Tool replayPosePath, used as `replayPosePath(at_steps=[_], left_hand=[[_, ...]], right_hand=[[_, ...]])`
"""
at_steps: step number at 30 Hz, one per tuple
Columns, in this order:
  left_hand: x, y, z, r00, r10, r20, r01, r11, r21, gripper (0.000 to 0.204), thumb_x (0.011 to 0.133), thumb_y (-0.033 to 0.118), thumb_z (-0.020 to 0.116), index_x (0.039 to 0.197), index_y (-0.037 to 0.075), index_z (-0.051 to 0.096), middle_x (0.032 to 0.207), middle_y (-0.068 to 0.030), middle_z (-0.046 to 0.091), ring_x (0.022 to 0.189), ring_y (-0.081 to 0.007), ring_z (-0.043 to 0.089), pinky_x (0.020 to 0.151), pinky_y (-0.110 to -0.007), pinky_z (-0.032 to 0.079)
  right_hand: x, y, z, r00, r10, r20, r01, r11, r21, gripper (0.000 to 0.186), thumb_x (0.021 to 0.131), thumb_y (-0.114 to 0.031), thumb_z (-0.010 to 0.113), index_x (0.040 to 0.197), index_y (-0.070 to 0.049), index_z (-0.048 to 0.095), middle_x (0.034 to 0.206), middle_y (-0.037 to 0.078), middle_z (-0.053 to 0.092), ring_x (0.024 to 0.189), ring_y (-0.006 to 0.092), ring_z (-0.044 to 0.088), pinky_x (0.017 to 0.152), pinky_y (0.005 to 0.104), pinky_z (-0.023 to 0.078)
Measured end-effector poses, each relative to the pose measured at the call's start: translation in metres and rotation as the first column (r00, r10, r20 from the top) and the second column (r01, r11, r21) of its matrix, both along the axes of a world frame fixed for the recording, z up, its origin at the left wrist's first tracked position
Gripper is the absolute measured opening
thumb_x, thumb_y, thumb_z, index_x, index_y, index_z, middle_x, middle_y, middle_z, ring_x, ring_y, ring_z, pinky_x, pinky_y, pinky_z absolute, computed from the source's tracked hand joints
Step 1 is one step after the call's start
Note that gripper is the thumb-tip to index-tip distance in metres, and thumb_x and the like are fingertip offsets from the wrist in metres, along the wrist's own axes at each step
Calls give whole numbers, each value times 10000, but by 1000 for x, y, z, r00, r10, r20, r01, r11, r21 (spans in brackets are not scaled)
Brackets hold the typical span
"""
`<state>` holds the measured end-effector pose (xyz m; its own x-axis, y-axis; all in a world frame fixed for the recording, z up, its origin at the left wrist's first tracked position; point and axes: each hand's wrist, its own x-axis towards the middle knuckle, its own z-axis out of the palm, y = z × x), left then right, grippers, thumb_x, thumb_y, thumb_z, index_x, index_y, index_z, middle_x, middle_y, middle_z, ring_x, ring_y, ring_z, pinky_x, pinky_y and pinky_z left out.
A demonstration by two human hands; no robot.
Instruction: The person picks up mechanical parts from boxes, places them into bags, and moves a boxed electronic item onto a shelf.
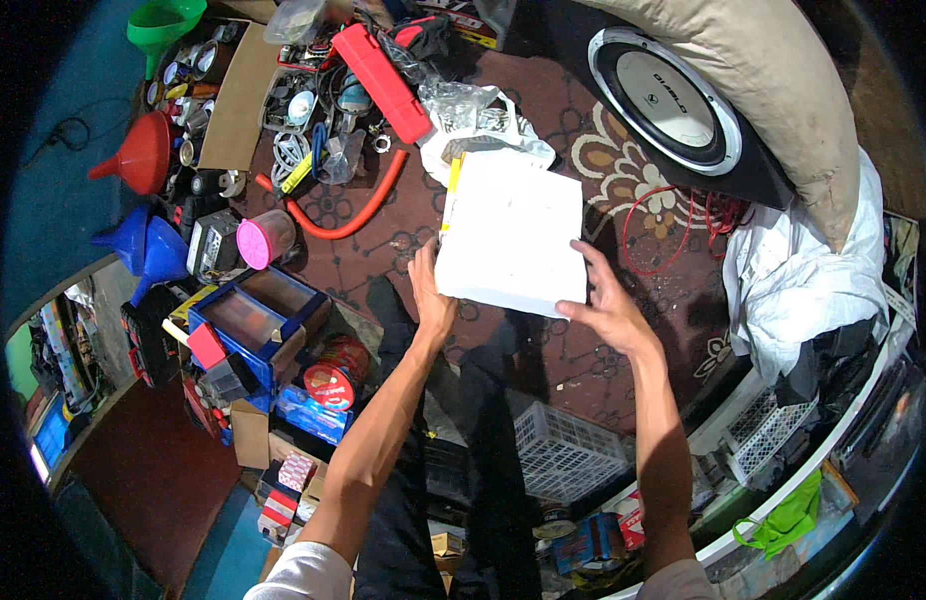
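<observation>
Between my two hands is a white box (511, 235) with a bright, washed-out top and a yellow strip along its left edge. My left hand (430, 290) presses against its left side, with part of the fingers hidden by the box. On the right side, my right hand (613, 310) grips the near right corner, thumb at the front edge and fingers along the side. Just behind the box lies a clear and white plastic bag (478, 120) with something metallic in it.
A red case (383, 85) and an orange hose (358, 210) lie on the patterned carpet beyond. To the left stand blue organizer drawers (253, 320), a pink-lidded tub (268, 238) and funnels. A speaker (665, 100) sits far right; a white crate (568, 450) is near my legs.
</observation>
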<state>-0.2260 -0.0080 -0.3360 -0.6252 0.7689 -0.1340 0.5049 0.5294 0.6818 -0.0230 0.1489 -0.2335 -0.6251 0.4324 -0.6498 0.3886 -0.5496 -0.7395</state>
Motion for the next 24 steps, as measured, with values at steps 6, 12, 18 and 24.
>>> replayPosePath(at_steps=[6, 12, 18, 24], left_hand=[[-28, -1, -4, 968, 74, 241, -96, 992, 81, 294, 795, 63, 610, 1082, 1, 611, 892, -128, 595, 789, -210, 595, 684, -303, 474], [-55, 0, -8, 830, 232, 508, -142, 968, -209, 218, 757, 92, 707, 932, -21, 642, 743, -53, 659, 671, -111, 600, 624, -249, 471], [-33, 7, 7, 944, 180, 276, -144, 979, -147, 321, 812, 256, 660, 941, -34, 614, 822, -133, 633, 714, -219, 611, 653, -340, 490], [23, 14, 5, 974, 226, 36, -171, 824, -541, 864, 821, 589, 523, 1301, -88, 284, 1273, -306, 349, 1264, -416, 293, 993, -541, 290]], right_hand=[[-9, -14, -2, 956, 110, 271, -193, 933, 302, 681, 707, -28, 726, 1294, -174, 415, 1196, 165, 558, 1165, 303, 500, 967, 379, 402], [-11, -91, -78, 942, 14, 335, -242, 720, 650, 741, 739, 114, 617, 1350, -169, 307, 1270, 239, 439, 1147, 414, 467, 934, 453, 438], [-17, -114, -102, 761, -2, 648, -452, 715, 533, 737, 789, 48, 582, 1408, -180, 253, 1269, 308, 341, 1095, 446, 431, 881, 484, 450], [-40, -115, -71, 750, -129, 649, -478, 573, 666, 663, 738, 113, 504, 1345, -129, 391, 1374, 293, 163, 1138, 471, 334, 911, 537, 389]])
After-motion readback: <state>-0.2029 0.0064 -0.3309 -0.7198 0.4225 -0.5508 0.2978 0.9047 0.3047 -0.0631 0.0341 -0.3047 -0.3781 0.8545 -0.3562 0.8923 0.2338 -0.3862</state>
